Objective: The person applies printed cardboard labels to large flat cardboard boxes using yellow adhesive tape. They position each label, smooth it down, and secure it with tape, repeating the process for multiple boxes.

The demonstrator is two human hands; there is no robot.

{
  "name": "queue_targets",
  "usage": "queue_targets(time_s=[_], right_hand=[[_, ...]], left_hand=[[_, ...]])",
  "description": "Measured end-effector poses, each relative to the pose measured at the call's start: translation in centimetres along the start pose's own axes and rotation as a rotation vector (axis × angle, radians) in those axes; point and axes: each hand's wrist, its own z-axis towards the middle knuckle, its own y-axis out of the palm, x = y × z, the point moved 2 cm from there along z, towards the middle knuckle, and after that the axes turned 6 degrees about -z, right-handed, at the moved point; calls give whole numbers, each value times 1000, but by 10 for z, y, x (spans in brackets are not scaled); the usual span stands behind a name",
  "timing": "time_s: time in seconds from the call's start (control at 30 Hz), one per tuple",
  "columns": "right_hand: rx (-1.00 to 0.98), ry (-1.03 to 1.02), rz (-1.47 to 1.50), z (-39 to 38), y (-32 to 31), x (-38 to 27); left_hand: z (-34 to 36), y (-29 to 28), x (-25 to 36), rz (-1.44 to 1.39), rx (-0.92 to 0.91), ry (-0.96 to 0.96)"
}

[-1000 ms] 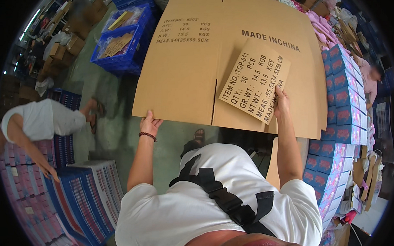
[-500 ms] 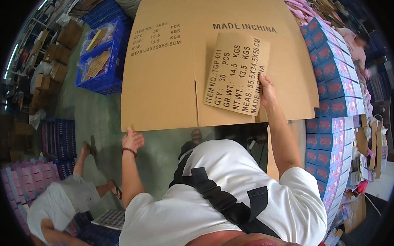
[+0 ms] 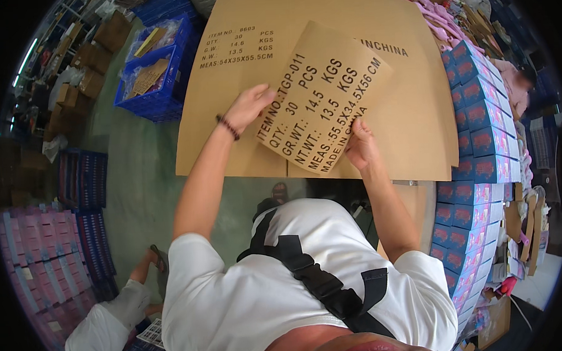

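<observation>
Person's body: a white shirt (image 3: 254, 300) with a black strap (image 3: 315, 279) crossing the chest fills the lower middle of the view.
Right hand: the right hand (image 3: 362, 149) grips the lower edge of the small cardboard piece (image 3: 325, 100), fingers closed on it.
Left hand: the left hand (image 3: 249, 105), with a dark bead bracelet (image 3: 228, 127) on the wrist, holds the left edge of the same small piece, fingers curled on it.
Small cardboard piece: brown, with black printing, tilted, held in front of the large sheet.
Large cardboard sheet: the large flat carton (image 3: 408, 103) is brown and unfolded, behind the small piece, wider than both arms; its lower edge hangs above the green floor (image 3: 139, 186).
Right side: stacked blue boxes (image 3: 478, 137) stand in a curved row just beside the large sheet.
Left side: pink and blue boxes (image 3: 42, 258) lie in rows on the floor, well apart from the hands.
Other person: a co-worker in white clothes (image 3: 107, 327) bends low at the lower left.
Far: a blue plastic crate (image 3: 156, 71) with brown packets stands beyond the sheet's left edge.
</observation>
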Motion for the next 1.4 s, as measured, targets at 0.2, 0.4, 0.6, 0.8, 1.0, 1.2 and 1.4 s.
queue_targets(time_s=[0.2,0.4,0.6,0.8,1.0,1.2,1.4], right_hand=[[105,26,-69,-5,-13,3],[-33,-18,-190,-20,-18,-1],[116,-131,-8,-14,-30,-34],[-10,-102,-541,11,-18,-75],[13,-190,-913,40,20,-75],[24,-340,-782,53,27,-60],[-135,-253,-800,48,26,-34]], left_hand=[[36,22,34,-263,-22,94],[50,18,56,-11,-130,31],[56,10,72,479,-275,69],[57,11,66,530,-378,9],[54,15,63,602,-372,-2],[48,27,66,604,-308,66],[45,75,67,629,-254,188]])
